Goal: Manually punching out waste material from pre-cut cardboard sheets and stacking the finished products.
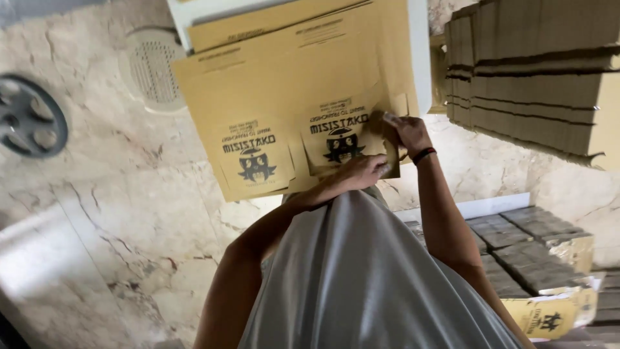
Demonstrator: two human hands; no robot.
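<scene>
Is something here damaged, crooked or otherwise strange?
Nothing is clearly damaged. The flat cardboard sheet lies askew on the white table, its printed end overhanging the edge where the left hand and right hand fold flaps.

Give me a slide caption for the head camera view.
Both hands, left and right, fold a flat cardboard box.

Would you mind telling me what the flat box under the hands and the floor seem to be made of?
The flat box looks like matte brown cardboard with black print: creased flaps and raw-cut edges. Both the left hand and the right hand press on it. The floor looks like polished veined stone, perhaps marble, with a soft sheen.
</scene>
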